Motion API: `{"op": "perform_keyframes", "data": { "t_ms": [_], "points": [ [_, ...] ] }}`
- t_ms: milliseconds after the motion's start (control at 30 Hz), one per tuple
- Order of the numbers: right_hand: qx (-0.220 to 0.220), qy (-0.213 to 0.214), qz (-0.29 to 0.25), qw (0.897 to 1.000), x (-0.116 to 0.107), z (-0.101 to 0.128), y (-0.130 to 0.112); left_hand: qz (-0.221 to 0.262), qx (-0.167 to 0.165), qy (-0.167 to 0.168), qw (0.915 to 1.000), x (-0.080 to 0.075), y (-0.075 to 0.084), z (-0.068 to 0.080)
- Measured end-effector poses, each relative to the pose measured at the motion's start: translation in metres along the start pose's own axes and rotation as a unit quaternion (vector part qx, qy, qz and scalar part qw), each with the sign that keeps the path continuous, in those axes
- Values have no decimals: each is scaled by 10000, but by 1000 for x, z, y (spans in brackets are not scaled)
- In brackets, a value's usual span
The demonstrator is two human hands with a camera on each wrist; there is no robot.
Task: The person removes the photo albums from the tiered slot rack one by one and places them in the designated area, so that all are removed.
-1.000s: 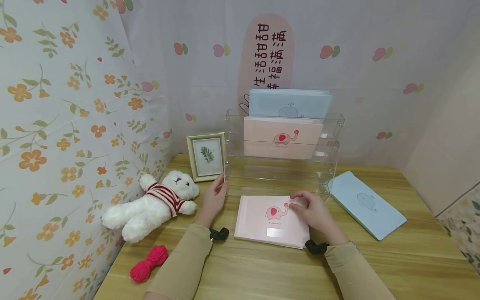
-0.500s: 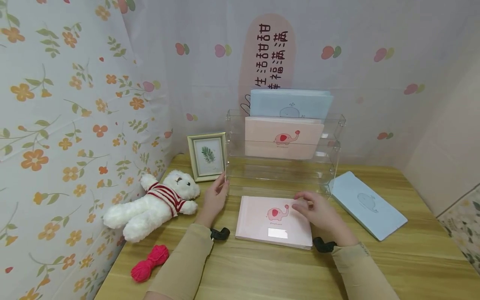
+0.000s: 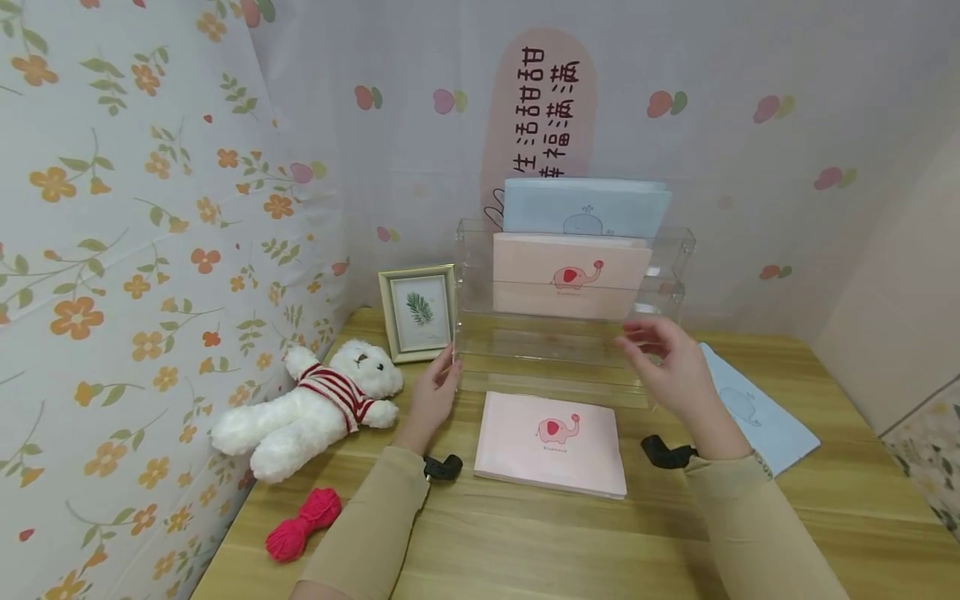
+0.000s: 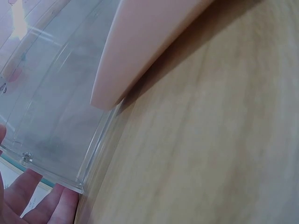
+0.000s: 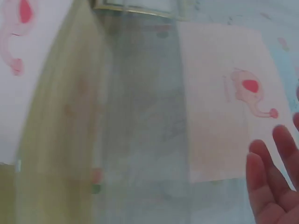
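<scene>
A pink elephant booklet point(image 3: 553, 442) lies flat on the wooden table point(image 3: 525, 542), nothing touching it. My left hand point(image 3: 435, 392) rests with straight fingers against the left end of the clear acrylic rack point(image 3: 480, 350); its fingertips point(image 4: 46, 205) show at the rack's corner point(image 4: 79, 184). My right hand point(image 3: 663, 367) hovers open, fingers spread, in front of the rack's right side, holding nothing; its fingers point(image 5: 271, 186) appear before the rack. The rack holds a pink elephant booklet point(image 3: 570, 275) and a blue whale booklet point(image 3: 585, 208).
A blue whale booklet point(image 3: 757, 417) lies flat at the right, partly behind my right wrist. A framed leaf picture point(image 3: 417, 312), a white teddy bear point(image 3: 315, 404) and a pink yarn skein point(image 3: 300, 525) sit at the left. Patterned walls close in left and back.
My right hand has lifted off the pink booklet on the table and moved up and right toward the rack's right side. The left hand stays at the rack's left end.
</scene>
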State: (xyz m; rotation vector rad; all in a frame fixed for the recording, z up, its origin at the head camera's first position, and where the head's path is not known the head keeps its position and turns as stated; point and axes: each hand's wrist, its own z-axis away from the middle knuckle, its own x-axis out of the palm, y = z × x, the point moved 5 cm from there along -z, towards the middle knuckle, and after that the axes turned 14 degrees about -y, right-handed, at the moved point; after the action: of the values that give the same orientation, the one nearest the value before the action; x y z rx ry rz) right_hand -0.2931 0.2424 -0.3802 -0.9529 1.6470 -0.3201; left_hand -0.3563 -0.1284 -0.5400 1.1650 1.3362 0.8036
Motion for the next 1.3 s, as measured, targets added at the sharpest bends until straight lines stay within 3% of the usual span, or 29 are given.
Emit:
{"op": "perform_keyframes", "data": {
  "t_ms": [200,400,633,1300],
  "points": [
    [321,590,-480,9966,-36,-34,-8,-46,59,13,10000,0,-2,0],
    [882,511,-504,9935,-49,-64,-5,-59,32,15,10000,-2,0,0],
    [1353,419,-642,9878,-49,-84,10,-49,28,41,10000,-2,0,0],
    [1114,65,-695,9913,-49,-109,-8,7,112,-92,9999,1,7,3]
  ]
}}
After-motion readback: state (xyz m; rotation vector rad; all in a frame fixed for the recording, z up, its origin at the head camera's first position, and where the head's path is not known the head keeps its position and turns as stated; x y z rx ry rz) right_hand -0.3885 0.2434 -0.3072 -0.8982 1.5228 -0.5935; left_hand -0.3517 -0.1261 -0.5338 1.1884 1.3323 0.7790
